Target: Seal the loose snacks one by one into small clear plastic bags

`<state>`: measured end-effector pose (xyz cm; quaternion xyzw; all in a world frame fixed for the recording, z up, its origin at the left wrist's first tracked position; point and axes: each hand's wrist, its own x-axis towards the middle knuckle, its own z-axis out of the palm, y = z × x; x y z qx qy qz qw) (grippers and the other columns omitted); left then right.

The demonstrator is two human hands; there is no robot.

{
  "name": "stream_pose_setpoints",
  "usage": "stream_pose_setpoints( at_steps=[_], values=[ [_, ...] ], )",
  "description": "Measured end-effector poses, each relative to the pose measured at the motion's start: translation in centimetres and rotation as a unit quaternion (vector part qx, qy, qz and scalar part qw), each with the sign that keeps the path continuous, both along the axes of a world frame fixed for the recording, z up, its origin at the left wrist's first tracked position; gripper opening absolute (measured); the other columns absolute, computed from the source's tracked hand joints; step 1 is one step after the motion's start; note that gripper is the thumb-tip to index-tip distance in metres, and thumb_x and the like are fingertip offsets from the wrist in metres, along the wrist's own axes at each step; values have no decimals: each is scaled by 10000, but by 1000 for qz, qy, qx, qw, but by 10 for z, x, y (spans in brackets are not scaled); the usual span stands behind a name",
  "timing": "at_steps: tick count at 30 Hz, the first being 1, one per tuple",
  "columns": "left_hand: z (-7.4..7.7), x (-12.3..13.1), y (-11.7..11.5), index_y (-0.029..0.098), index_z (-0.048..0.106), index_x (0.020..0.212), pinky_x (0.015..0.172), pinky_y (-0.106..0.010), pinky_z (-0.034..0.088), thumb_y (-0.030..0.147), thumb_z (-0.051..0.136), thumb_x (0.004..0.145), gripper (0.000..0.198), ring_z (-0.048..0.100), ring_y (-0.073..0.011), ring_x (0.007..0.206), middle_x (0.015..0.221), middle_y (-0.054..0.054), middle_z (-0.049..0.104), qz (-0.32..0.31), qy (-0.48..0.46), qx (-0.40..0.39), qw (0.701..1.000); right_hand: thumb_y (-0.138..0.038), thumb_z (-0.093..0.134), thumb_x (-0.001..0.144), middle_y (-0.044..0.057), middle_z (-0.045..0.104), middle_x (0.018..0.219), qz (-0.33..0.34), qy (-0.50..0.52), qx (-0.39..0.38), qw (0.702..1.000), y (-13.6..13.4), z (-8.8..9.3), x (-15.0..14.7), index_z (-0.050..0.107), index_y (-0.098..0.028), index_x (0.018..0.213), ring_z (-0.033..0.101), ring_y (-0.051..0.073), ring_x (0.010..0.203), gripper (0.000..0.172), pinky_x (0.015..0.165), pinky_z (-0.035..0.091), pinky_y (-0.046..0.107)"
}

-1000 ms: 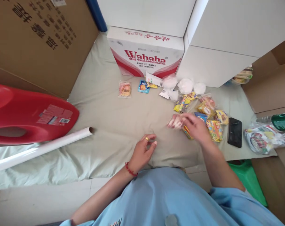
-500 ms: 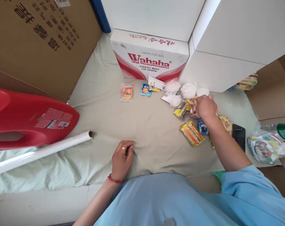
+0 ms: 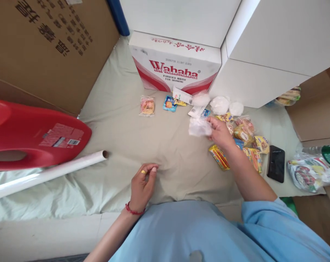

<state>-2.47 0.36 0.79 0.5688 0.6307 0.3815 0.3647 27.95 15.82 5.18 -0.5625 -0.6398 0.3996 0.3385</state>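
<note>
Fingers (image 3: 212, 122) of the right hand (image 3: 221, 134), in the head view, pinch white plastic (image 3: 199, 127) — it is just in front of the blue packet (image 3: 205, 113), though whether it touches the cloth (image 3: 175, 149) I cannot tell. Snack packets (image 3: 243, 134) lie near that hand, the phone (image 3: 276, 163) beyond them to the right. Left hand (image 3: 143, 187) — fingers loosely curled, thumb near the forefinger, touching or not unclear — is at the cloth's front edge.

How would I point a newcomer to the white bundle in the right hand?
Find the red-and-white Wahaha box. On its near side, the right hand grips a crumpled white bundle. Unlike the similar pale bundles beside the white cabinet, this one is held.
</note>
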Motion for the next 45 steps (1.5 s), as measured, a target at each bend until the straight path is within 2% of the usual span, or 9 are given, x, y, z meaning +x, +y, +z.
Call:
stream_pose_setpoints(
  at_steps=[9,12,15,20,24,30,34,38,45],
  values=[
    [31,63,42,210,575,1136,710,-270,534,496,762,822,464,643,-193,970,1107,-75,632,-44,-114,-3,993,-394,505,983,45,704,841,-55,-92,27,994,-124,-14,-55,689,-237,997,621,196,722,242,738,504,329],
    [20,78,43,198,566,1227,748,-299,548,410,864,683,656,653,-224,1027,1195,-107,634,-65,-133,-42,988,-426,543,972,49,699,900,-78,-28,14,996,-129,-17,-55,697,-246,975,617,196,761,237,737,505,326],
    [10,76,36,199,617,1035,672,-277,518,428,732,817,337,637,-159,767,870,-17,664,-66,-199,-114,971,-448,652,896,7,650,836,-157,128,-30,979,-120,-22,-43,672,-245,927,576,163,719,206,695,487,293],
    [5,61,24,199,583,808,640,-269,488,534,620,903,350,563,-129,632,689,19,595,-54,-237,-180,953,-403,812,715,-70,516,673,-214,405,-172,872,-109,-28,-32,616,-235,898,439,88,545,317,511,388,201],
    [8,51,18,194,606,971,722,-291,517,516,600,935,325,618,-161,796,879,-33,644,24,-138,-97,985,-403,863,685,-93,480,639,-246,455,-208,830,-112,-29,-38,595,-212,849,347,41,472,368,418,287,147],
    [17,61,15,201,575,1236,969,-406,516,530,720,871,513,599,-246,1116,1217,-123,601,-116,21,110,987,-412,898,631,-103,491,595,-246,439,-210,838,-123,-22,-47,599,-202,832,355,25,448,417,390,288,118],
    [13,72,19,202,683,997,957,-389,488,432,667,920,244,628,-232,1031,1051,-87,688,-151,-7,30,988,-460,905,626,-125,431,551,-221,429,-264,835,-126,-17,-39,575,-210,835,269,14,397,464,344,215,116],
    [5,67,23,192,651,818,726,-288,462,523,644,919,346,584,-155,729,767,-13,660,-82,-206,-132,966,-474,914,617,-124,444,562,-210,415,-289,837,-127,-21,-23,576,-214,870,234,10,391,495,338,186,126],
    [3,63,17,193,654,843,735,-267,461,573,716,868,386,595,-149,754,790,-7,684,1,-316,-147,937,-653,631,909,-24,587,750,-178,230,-133,947,-140,-27,-21,634,-239,967,521,107,548,418,467,408,224]
  ],
)
